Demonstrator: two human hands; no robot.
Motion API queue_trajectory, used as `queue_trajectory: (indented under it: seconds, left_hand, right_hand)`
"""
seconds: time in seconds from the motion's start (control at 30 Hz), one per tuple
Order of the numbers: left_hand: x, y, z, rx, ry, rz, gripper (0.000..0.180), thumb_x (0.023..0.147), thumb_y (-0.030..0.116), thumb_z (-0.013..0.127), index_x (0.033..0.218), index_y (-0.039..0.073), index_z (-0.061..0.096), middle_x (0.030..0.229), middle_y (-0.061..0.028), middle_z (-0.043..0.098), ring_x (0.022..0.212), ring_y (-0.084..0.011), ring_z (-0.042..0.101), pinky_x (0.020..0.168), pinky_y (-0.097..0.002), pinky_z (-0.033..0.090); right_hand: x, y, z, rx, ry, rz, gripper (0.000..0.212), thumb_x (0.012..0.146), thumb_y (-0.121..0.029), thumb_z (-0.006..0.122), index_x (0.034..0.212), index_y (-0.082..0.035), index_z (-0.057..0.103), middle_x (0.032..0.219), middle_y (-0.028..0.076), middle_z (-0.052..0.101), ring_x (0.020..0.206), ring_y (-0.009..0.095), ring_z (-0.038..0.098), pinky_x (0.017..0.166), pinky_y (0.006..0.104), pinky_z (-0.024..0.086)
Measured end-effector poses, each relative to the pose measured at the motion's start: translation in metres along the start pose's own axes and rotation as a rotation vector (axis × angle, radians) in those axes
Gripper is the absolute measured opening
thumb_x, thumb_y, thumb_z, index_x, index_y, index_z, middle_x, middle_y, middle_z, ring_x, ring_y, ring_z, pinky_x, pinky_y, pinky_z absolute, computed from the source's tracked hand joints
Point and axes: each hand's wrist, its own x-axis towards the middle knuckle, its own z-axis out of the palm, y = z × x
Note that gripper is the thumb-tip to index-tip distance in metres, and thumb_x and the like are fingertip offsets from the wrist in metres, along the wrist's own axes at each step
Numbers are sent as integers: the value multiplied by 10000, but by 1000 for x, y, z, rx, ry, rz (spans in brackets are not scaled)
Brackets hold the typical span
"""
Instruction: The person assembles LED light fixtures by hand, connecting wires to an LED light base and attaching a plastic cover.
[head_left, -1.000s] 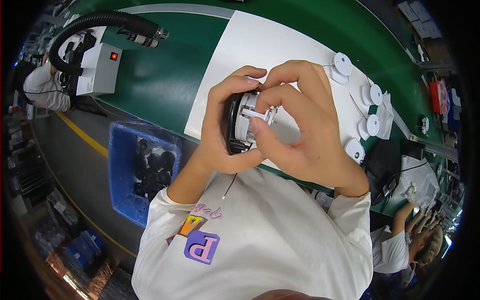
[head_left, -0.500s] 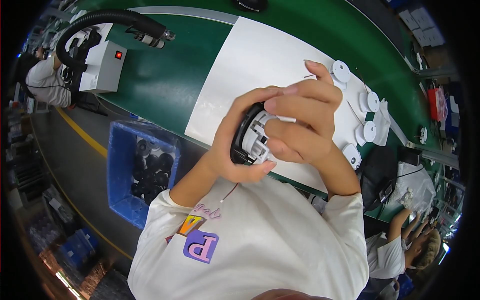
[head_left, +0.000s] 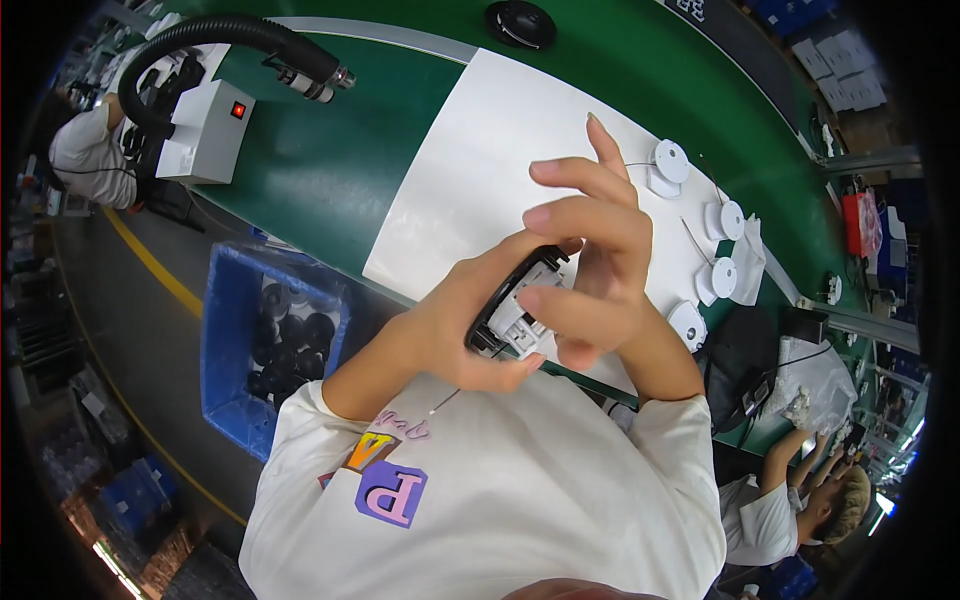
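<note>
A round black casing [head_left: 488,318] with a white plastic insert [head_left: 522,318] is tilted in front of my chest. My left hand [head_left: 455,300] wraps round it, fingers along the far rim and thumb at the near edge. From beneath that hand hangs a thin wire [head_left: 446,402] with a small pale end. My right hand [head_left: 605,255] is beside the casing, its index fingertip touching the insert. The thumb is bent below the index finger, and the other fingers spread apart in the air. Part of the insert is hidden behind the right index finger.
White spool-like parts with wires, including one spool [head_left: 724,220], stand along the right of a white sheet [head_left: 440,215] on the green table [head_left: 320,135]. A grey box with a hose [head_left: 205,135] is at left. Lower left, a blue crate [head_left: 225,390] holds black round parts. Two people work nearby.
My right hand's fingers have opened away from the casing, leaving the index finger on the insert. The casing, still in my left hand, has turned slightly and come a little nearer.
</note>
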Motion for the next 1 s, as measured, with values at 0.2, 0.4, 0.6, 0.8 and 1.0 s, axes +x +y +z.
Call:
queue_trajectory:
  seconds: [0.2, 0.4, 0.6, 0.8, 1.0]
  left_hand:
    - [-2, -5, 5, 31, 23, 39, 872, 650, 116, 695, 1439, -11, 346, 1241, -167, 547, 1067, -246, 585, 934, -325, 452]
    - [14, -15, 8, 96, 185, 208, 872, 731, 121, 713, 1467, -9, 265, 1367, -217, 420, 1216, -284, 488, 1021, -377, 406]
    - [14, -32, 9, 44, 324, 206, 939, 737, 227, 814, 1457, 5, 253, 1384, -197, 380, 1142, -245, 492, 985, -381, 424]
    - [16, -38, 0, 199, 364, 353, 1040, 675, 322, 870, 1461, 21, 259, 1431, -178, 338, 1166, -267, 460, 992, -390, 412]
    - [25, -38, 7, 224, 337, 333, 1074, 641, 287, 892, 1468, 34, 255, 1433, -180, 331, 1182, -267, 455, 1007, -396, 407]
  right_hand:
    - [-10, 19, -3, 35, -25, 116, 600, 1000, -592, 236, 1055, -137, 625, 1046, 151, 635, 970, 319, 642, 1088, 635, 227]
    - [-22, 26, -2, 181, -171, 494, 702, 1010, -587, 158, 1232, -24, 515, 809, 89, 618, 757, 231, 595, 1041, 474, 344]
    - [-23, 36, -19, 28, 10, 501, 472, 1041, -392, 368, 1285, 2, 458, 1048, 144, 578, 918, 251, 560, 912, 377, 429]
    - [-19, 12, -49, 17, -343, 373, 487, 850, -197, 677, 1274, -29, 507, 1092, 169, 570, 924, 298, 575, 828, 365, 476]
    - [-39, 6, -42, 64, -320, 411, 686, 690, -209, 823, 1285, -38, 527, 1162, 166, 549, 962, 326, 578, 833, 397, 487]
